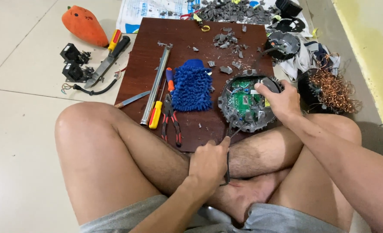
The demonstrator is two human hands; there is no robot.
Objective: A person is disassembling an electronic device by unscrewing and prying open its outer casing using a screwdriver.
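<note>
The round grey housing, toothed at the rim with a green circuit board inside, is lying at the board's 4 o'clock corner. The right hand is clamping its 3 o'clock edge. The left hand, at its 7 o'clock, is gripping dark pliers, their long axis pointing up into the housing. A fuzzy blue mitt is lying at 9 o'clock, copper wire tangling at 3.

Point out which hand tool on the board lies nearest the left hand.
The red-and-black-handled pliers, lying beside the blue mitt; the yellow-handled screwdriver and metal bar lie farther from the left hand.
</note>
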